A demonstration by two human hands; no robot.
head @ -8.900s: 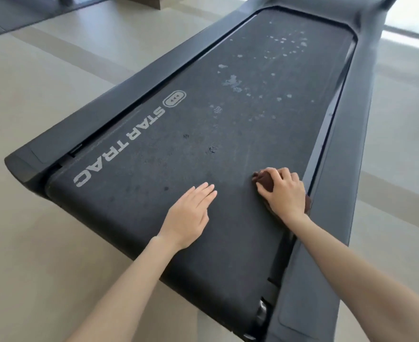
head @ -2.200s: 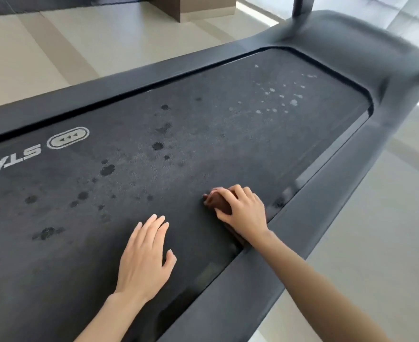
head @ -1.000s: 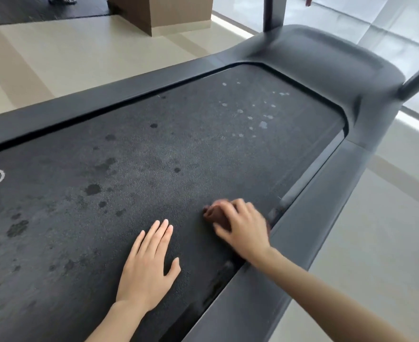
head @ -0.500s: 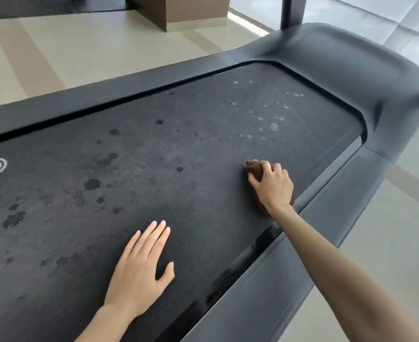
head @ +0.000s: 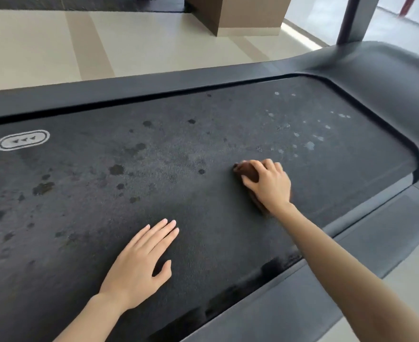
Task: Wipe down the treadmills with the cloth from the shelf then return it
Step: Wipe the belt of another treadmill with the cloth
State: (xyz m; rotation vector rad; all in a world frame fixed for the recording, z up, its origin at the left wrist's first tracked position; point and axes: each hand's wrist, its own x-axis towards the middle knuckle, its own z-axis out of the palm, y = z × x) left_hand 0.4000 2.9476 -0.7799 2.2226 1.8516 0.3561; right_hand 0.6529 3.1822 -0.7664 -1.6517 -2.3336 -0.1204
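Indoors, blotchy, possibly wet treadmill belt (head: 179, 213); left hand (head: 139, 265) flat, right hand (head: 271, 185) around cloth (head: 248, 172).

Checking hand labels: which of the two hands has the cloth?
The right hand, curled over the brown cloth on the treadmill belt; the left hand lies flat on the belt, holding nothing.

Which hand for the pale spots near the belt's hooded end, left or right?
Right, likely. The right hand grips the brown cloth just short of the pale spots; the left hand lies flat on the belt, holding nothing and farther from them.
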